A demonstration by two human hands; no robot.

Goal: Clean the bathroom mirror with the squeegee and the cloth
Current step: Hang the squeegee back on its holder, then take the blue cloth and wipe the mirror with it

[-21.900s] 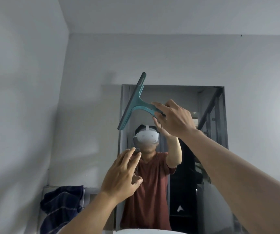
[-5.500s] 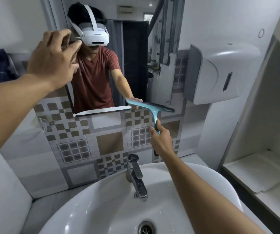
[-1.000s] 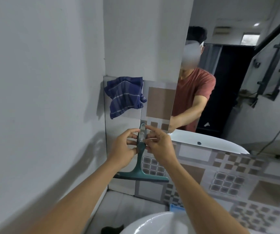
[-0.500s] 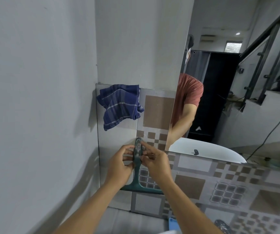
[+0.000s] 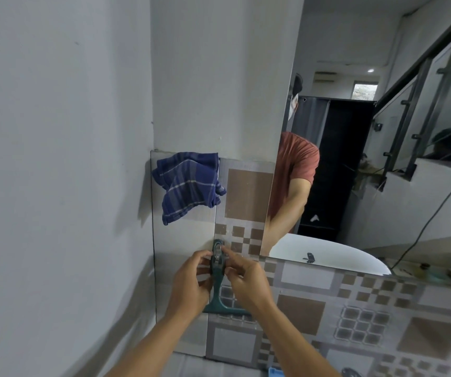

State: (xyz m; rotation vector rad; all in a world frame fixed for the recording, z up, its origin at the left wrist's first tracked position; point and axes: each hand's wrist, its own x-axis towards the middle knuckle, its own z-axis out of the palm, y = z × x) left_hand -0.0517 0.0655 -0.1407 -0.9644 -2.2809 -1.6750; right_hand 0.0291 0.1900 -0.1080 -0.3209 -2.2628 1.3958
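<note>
Grey plaster walls meet at a corner above a patterned tile backsplash [image 5: 248, 194], and the mirror [image 5: 382, 159] fills the upper right. Against the tiles near the corner the teal squeegee [image 5: 217, 284] stands with its long axis vertical: handle end up, blade bar level across the bottom, flat to the wall. Both hands close on the upper handle, the left hand [image 5: 190, 285] pinching from the left side, the right hand [image 5: 248, 284] from the right with its fingertips at the handle's top, where a small clear hook [image 5: 218, 247] seems to sit; whether the handle is already caught on it I cannot tell. Both hands are equally near. The blue checked cloth [image 5: 189, 183] hangs on the tile edge above and slightly left of the left hand, near but apart, so a reach for it probably goes straight up
</note>
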